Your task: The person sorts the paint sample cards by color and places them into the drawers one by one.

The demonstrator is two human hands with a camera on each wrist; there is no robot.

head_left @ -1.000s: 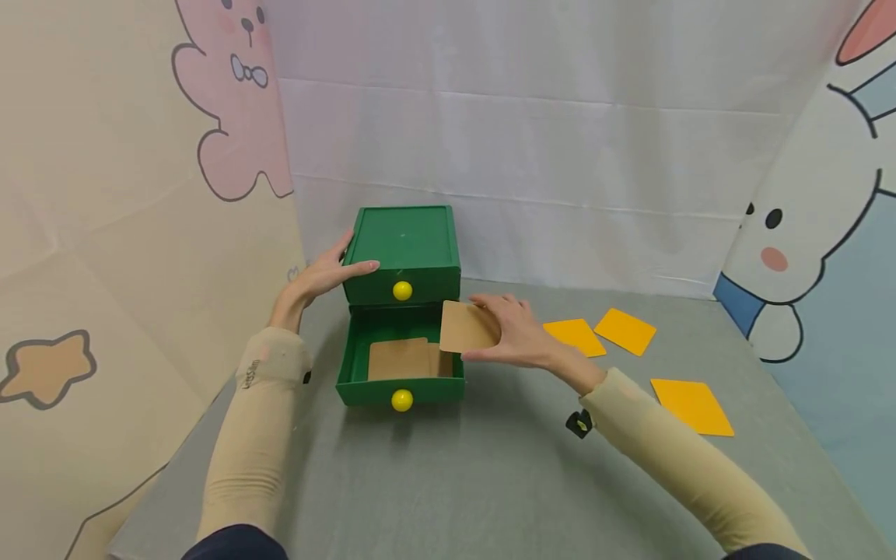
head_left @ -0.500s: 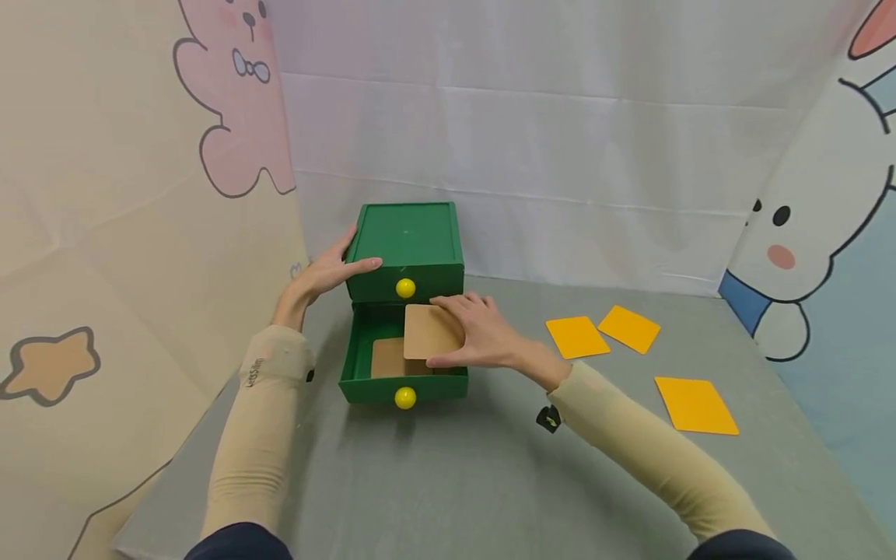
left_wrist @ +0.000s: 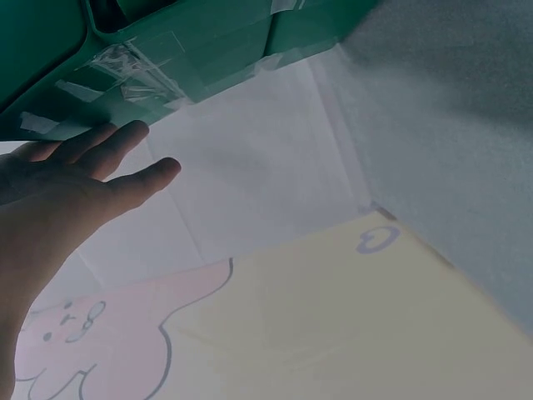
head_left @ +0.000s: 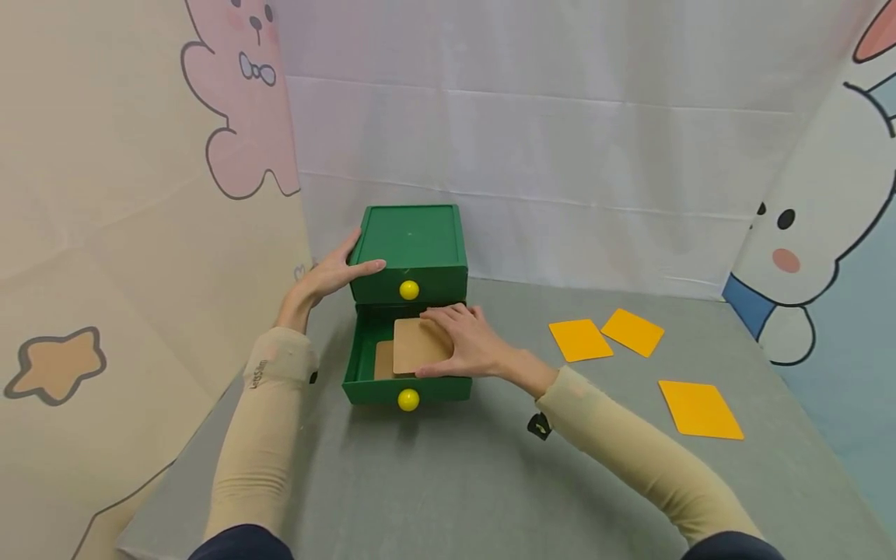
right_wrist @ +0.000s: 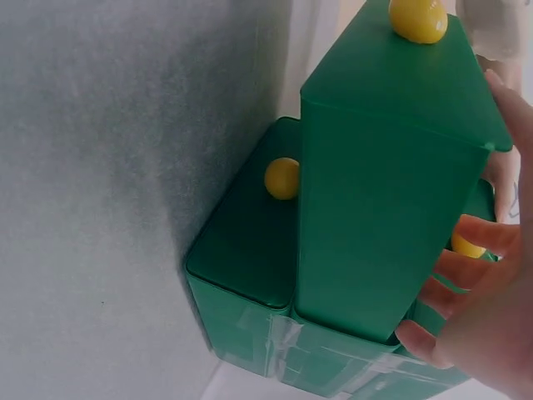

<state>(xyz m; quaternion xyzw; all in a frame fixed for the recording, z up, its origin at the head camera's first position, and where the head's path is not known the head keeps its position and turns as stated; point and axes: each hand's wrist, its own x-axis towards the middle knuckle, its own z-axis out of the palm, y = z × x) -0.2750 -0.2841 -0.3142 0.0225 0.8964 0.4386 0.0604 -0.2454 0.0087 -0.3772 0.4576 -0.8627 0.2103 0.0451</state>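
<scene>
A green drawer cabinet (head_left: 413, 237) with yellow knobs stands at the back of the table, its middle drawer (head_left: 371, 393) pulled out. My left hand (head_left: 325, 278) rests against the cabinet's left side, thumb along the top front edge; in the left wrist view its fingers lie straight near the taped wall. My right hand (head_left: 476, 344) pinches a square tan card (head_left: 413, 348) by its edges, thumb near the drawer front, tilted inside the drawer. Under it lies another tan card (head_left: 382, 359), partly hidden. In the right wrist view, the drawer wall (right_wrist: 375, 217) hides the card.
Several orange-yellow square cards lie on the grey table (head_left: 434, 482): a pair (head_left: 581, 340) close together at the right, and a single yellow card (head_left: 702, 410) nearer the front. A lower closed drawer (right_wrist: 250, 225) shows in the right wrist view. Cloth walls (head_left: 532, 155) stand behind and beside.
My right hand has moved left and down with the tan card, from the drawer's right edge to low inside it. The left hand has stayed on the cabinet.
</scene>
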